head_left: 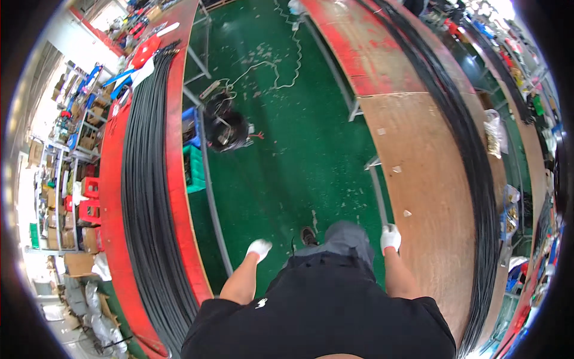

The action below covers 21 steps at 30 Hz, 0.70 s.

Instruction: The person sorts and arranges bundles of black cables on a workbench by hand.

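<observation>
My left hand (pixel 259 248), in a white glove, hangs low over the green floor between two long workbenches. It is small and a little blurred, so its fingers do not show clearly; no object can be made out in it. My right hand (pixel 390 238), also white-gloved, hangs at the near edge of the bare wooden bench (pixel 427 179). I cannot tell whether it touches that edge, nor how its fingers are set. On the red bench (pixel 111 185) to my left lies a thick bundle of long black cables or tubes (pixel 146 179). A similar black bundle (pixel 472 161) runs along the right bench.
Ahead on the floor stands a round black tub (pixel 229 133), with a white power strip (pixel 210 90) and its cord (pixel 294 66) beyond. A green crate (pixel 194 169) sits under the left bench. Red stools (pixel 89 210) and loaded shelving (pixel 60 197) line the far left.
</observation>
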Each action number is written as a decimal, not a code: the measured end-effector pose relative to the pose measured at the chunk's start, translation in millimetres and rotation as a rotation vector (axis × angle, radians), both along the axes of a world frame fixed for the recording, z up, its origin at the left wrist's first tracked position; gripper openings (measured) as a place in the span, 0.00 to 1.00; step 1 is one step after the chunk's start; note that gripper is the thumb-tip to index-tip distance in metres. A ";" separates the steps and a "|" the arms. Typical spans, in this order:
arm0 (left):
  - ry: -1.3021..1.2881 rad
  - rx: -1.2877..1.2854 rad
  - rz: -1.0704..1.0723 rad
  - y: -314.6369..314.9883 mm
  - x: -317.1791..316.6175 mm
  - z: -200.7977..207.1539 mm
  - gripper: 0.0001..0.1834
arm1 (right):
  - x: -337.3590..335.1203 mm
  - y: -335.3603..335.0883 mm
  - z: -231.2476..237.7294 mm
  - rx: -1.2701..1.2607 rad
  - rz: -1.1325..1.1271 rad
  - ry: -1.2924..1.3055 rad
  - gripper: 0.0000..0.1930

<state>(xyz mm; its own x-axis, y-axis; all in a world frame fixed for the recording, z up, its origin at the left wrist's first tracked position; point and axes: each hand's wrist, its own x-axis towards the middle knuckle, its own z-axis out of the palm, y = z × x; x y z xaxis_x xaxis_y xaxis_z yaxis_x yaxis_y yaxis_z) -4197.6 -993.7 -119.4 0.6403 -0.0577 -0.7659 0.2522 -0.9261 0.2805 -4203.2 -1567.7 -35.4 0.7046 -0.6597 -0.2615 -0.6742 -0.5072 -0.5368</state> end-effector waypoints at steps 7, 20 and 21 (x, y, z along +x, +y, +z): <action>-0.179 -0.142 0.352 -10.5 273.7 36.9 0.23 | 191.7 10.2 -15.0 -0.096 -0.214 -0.132 0.16; 0.271 -0.234 0.350 -29.7 583.9 32.8 0.11 | 788.0 5.2 50.0 0.042 0.141 -0.375 0.18; -0.021 -0.410 0.097 0.2 605.7 7.2 0.10 | 837.3 11.4 62.4 0.104 0.169 -0.410 0.19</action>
